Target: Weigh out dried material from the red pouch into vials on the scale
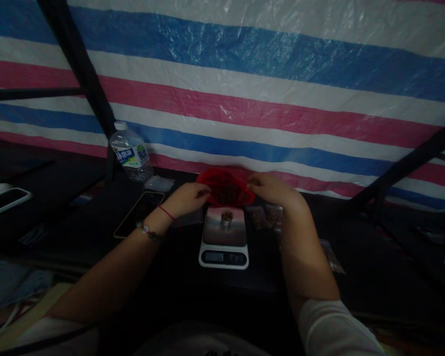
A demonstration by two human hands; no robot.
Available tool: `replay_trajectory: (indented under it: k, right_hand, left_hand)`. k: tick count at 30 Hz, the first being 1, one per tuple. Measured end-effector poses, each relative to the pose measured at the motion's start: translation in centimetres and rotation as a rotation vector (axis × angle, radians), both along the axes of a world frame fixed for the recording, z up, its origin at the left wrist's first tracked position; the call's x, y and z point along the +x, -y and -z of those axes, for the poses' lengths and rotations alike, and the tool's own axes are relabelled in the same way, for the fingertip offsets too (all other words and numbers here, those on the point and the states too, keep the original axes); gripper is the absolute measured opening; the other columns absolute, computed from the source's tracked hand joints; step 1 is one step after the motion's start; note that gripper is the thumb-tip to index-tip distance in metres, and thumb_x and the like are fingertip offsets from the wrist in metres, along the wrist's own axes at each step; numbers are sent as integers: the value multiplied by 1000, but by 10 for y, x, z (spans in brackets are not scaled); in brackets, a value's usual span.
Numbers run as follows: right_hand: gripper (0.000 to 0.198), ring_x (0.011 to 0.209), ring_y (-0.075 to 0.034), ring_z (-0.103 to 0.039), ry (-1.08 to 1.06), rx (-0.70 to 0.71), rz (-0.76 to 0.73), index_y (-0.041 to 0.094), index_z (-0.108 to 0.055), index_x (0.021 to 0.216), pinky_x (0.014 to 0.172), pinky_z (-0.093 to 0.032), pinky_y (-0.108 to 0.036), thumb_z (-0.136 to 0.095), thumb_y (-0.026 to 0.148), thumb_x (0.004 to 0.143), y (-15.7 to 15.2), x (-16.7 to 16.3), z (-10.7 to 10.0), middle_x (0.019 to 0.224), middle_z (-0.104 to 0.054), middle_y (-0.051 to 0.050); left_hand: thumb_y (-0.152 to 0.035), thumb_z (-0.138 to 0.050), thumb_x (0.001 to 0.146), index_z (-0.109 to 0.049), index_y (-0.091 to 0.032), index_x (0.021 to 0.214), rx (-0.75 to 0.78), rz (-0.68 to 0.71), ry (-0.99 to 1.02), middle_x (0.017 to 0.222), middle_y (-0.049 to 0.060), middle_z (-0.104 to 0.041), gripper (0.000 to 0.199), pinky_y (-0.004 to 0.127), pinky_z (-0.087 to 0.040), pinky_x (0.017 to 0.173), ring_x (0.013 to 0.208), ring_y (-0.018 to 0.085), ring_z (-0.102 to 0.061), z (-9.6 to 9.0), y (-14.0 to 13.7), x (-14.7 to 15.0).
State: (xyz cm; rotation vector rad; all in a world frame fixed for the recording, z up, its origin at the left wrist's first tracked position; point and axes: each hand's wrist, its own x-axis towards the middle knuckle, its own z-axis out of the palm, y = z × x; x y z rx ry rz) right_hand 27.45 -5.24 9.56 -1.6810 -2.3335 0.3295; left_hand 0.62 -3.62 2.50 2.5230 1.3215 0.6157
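Note:
A red plastic bag (244, 194) lies opened at the back of the black table, with small dark pieces inside it. My left hand (193, 196) pinches its left edge, while the fingers of my right hand (269, 189) are closed on its right edge. Just in front of the bag is a white digital scale (211, 236) with a metal plate and a lit display, its digits too blurred to read. On the plate stands a small metal cup (226, 222) filled with brownish pieces.
Small filled clear packets (257, 217) lie right of the scale, and another packet (333, 257) lies beyond my right forearm. To the left are a phone (139, 215), a clear plastic bag (159, 183) and a large plastic bottle (131, 155). Striped sheeting (244, 104) hangs behind the table.

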Motion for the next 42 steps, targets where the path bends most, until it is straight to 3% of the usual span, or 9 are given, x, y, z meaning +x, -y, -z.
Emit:
replay_trajectory:
  k: [3,7,14,19,27,32,34,38,42]
  right_hand:
    - [24,85,-21,-63,-7,4,2,19,-67,101,71,-42,-28,-49,26,86,-1,-3,1,101,-71,-9]
    - [25,88,-21,-63,-13,24,-5,18,-67,100,73,-42,-29,-47,20,85,-7,-10,5,104,-71,-9]
    - [24,88,-21,-63,8,40,-62,18,-67,100,74,-42,-29,-49,20,85,-15,-18,15,102,-71,-9]
    - [24,85,-20,-63,-37,32,-72,19,-67,100,71,-43,-29,-49,19,83,-16,-19,18,99,-71,-8]
    - [21,81,-18,-62,-65,25,-104,18,-67,99,72,-43,-28,-51,22,85,-16,-23,19,96,-70,-8]
    - [26,96,-17,-60,-316,88,-209,19,-67,98,85,-44,-29,-44,15,85,-18,-37,24,105,-67,-5]
    - [27,96,-15,-59,-402,32,-299,19,-67,97,87,-44,-28,-43,14,85,-18,-45,28,106,-66,-4]
    - [22,80,-14,-59,-409,-147,-382,16,-67,89,76,-45,-26,-45,21,87,-17,-53,34,89,-66,-3]
    - [23,69,-13,-54,-375,-117,-292,16,-63,74,65,-41,-23,-44,21,86,-17,-53,35,74,-61,-1]
  left_hand:
    - [-48,-65,75,-67,-22,114,-96,85,-141,115,7,-68,47,34,-47,93,105,25,-62,9,-2,-23]
    - [-53,-79,55,-58,-25,126,-171,49,-239,130,9,-57,79,38,-41,101,120,30,-53,34,0,-32]
    - [-56,-74,60,-63,-22,115,-209,-15,-304,121,10,-58,65,39,-44,94,111,30,-55,59,-1,-33]
    - [-61,-73,57,-59,-20,120,-234,-44,-267,121,11,-55,76,39,-44,96,113,31,-53,60,-1,-39]
    - [-55,-68,66,-65,-20,106,-170,-97,-180,108,9,-65,53,37,-48,87,97,26,-62,44,7,-36]
    - [-52,-68,69,-55,-17,124,189,-100,80,120,12,-63,66,41,-45,95,109,29,-59,14,13,-19]
    - [-50,-70,69,-54,-17,125,278,-69,112,122,12,-62,67,43,-43,98,111,30,-58,4,11,-6]
    - [-47,-70,71,-56,-16,119,382,6,181,117,12,-64,58,41,-44,97,109,28,-59,-2,1,17]
    - [-46,-68,74,-57,-13,114,431,90,191,113,13,-64,54,40,-45,96,106,27,-60,5,-9,29]
